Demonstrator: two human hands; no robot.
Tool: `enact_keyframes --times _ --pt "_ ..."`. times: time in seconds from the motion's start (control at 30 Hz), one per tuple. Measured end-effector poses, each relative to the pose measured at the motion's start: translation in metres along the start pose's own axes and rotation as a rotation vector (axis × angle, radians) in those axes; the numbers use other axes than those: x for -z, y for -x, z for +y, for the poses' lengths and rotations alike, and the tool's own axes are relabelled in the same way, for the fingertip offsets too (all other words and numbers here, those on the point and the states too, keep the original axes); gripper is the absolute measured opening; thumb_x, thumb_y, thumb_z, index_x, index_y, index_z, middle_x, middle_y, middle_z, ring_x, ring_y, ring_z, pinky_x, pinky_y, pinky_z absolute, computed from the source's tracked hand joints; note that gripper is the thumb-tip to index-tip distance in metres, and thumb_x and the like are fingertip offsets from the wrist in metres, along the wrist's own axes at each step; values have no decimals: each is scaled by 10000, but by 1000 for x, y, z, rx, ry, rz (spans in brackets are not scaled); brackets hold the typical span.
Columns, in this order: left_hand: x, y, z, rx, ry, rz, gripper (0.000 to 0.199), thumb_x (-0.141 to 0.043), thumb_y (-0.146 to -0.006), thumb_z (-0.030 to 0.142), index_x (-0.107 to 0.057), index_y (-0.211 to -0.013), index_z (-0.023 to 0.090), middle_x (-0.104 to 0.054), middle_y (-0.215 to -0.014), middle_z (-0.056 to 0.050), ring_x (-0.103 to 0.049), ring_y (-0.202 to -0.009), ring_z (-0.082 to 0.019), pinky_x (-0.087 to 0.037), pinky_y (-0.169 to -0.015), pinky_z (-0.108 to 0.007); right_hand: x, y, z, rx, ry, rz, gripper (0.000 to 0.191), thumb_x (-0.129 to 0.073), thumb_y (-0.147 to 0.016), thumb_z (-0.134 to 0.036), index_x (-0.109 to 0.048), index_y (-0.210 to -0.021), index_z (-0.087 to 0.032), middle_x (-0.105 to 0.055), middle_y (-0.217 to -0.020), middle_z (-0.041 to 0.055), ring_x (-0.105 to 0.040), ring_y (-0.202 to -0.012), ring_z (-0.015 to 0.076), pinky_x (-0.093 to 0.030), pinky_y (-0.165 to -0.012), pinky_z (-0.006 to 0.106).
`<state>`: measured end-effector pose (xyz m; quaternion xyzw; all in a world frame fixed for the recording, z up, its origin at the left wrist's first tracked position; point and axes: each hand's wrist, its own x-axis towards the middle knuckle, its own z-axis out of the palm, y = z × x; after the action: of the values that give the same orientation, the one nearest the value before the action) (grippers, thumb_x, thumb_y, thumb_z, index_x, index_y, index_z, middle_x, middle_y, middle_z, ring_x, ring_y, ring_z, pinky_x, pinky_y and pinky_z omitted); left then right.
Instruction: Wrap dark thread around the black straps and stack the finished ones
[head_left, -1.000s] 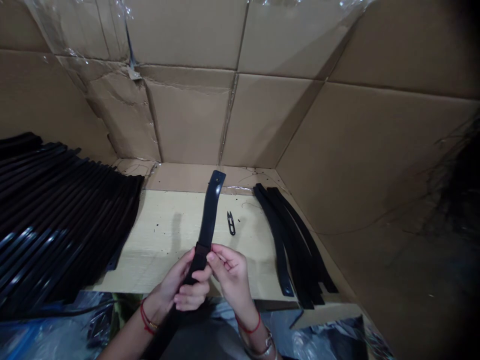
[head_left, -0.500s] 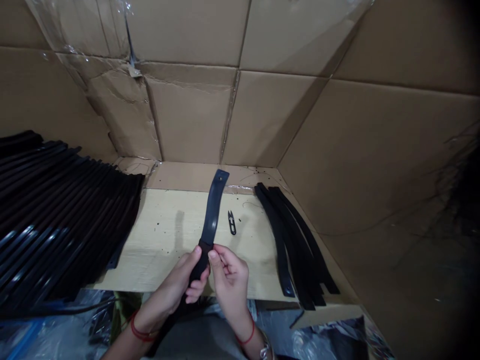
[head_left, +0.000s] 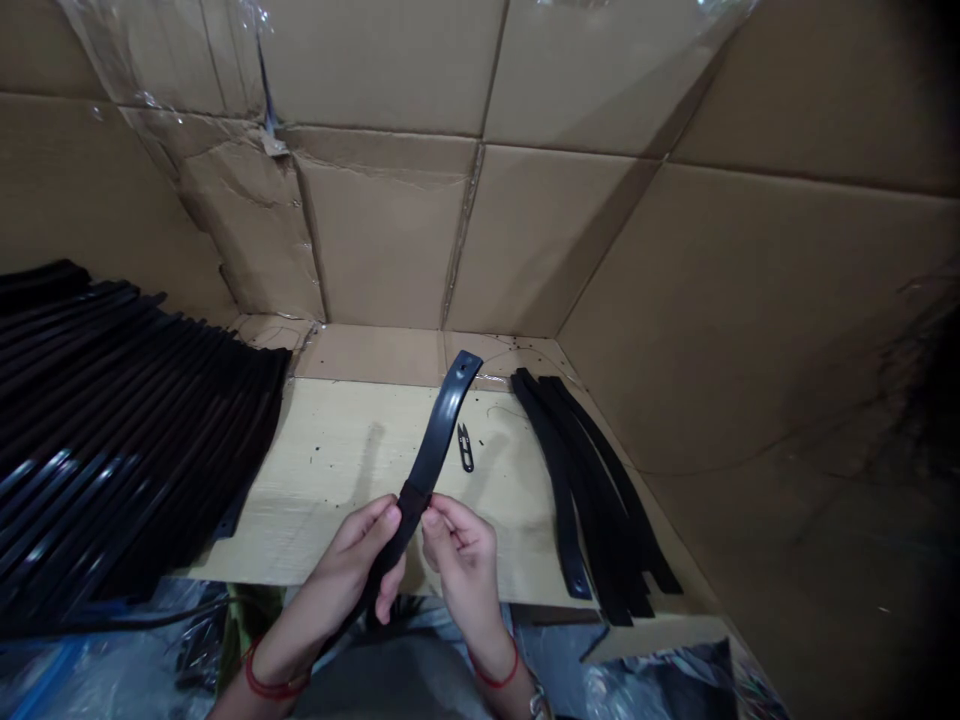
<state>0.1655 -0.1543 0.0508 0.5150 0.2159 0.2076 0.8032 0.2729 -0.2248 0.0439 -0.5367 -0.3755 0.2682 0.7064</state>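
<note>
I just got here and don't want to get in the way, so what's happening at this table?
A person holds a long black strip in both hands. The left hand grips the strip partway along, and the fingers of the right hand pinch its edge. The strip's far end, with a small hole in it, sticks up over the pale tabletop. Small black snips lie untouched just beyond the hands. Many dark strips are piled on the left, and a few more lie on the right.

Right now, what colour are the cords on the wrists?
Red, clearest in the head view.
</note>
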Motion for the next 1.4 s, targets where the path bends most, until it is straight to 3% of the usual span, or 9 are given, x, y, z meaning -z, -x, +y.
enact_keyframes --times 0.2,0.3,0.53,0.67,0.9,1.03,1.17,1.27,1.4 --pt "9 -2 -8 144 167 -161 329 -473 -886 505 -500 -829 182 -417 -382 89 -314 -248 -60 -241 -271 -146 3 -2 -2 -174 -220 -177 441 -684 -796 -521 -709 -992 -127 -375 -496 -58 -167 -415 42 -116 -380 190" --pt "13 -8 -10 225 204 -313 390 -414 -872 569 -468 -763 198 -359 -355 93 -272 -229 -75 -228 -251 -179 2 -3 -1 -188 -234 -138 434 -717 -764 -513 -718 -962 -127 -509 -572 -7 -291 -439 57 -200 -386 180" --pt "0 3 1 -248 -583 164 302 -485 -901 450 -499 -1091 215 -635 -828 -26 -572 -690 -134 -421 -645 -230 -3 -8 -5 -98 -79 44 317 -743 -751 -438 -664 -748 -131 -634 -652 40 -553 -580 131 -456 -534 214" --pt "0 5 -5 -273 -826 206 240 -369 -951 410 -495 -900 212 -549 -641 9 -508 -557 -117 -331 -560 -227 -7 -3 -6 -47 -38 20 262 -678 -825 -387 -647 -768 -133 -642 -686 39 -580 -613 134 -485 -574 215" --pt "-5 4 0 -205 -437 136 322 -361 -946 486 -432 -784 217 -461 -496 71 -411 -402 -62 -338 -458 -176 -8 5 -5 -17 -13 -49 273 -563 -920 -379 -595 -772 -153 -520 -506 -34 -420 -372 75 -366 -371 180" --pt "-2 0 3 -133 -151 43 304 -441 -923 483 -426 -799 205 -502 -516 73 -410 -368 -37 -322 -416 -147 -4 4 -2 26 -39 -45 271 -584 -914 -378 -624 -777 -148 -552 -514 -17 -487 -418 86 -329 -398 179" --pt "11 -14 -9 2 100 -136 379 -476 -870 559 -436 -1011 209 -497 -472 85 -348 -268 -62 -252 -299 -157 2 -6 4 -75 -191 -207 393 -621 -869 -474 -685 -1049 -130 -608 -569 8 -448 -405 72 -257 -379 174" --pt "18 -24 -14 94 128 -253 442 -445 -847 619 -439 -977 198 -429 -398 100 -259 -217 -74 -211 -249 -183 5 -15 3 -86 -226 -232 441 -745 -751 -477 -723 -1010 -121 -633 -643 24 -452 -458 64 -312 -408 164" --pt "13 -24 -8 0 -44 -184 430 -450 -884 564 -499 -1005 155 -564 -551 18 -474 -410 -81 -365 -411 -174 2 -19 -5 -101 -138 -125 376 -749 -757 -427 -726 -962 -114 -638 -617 33 -551 -476 120 -440 -448 212"
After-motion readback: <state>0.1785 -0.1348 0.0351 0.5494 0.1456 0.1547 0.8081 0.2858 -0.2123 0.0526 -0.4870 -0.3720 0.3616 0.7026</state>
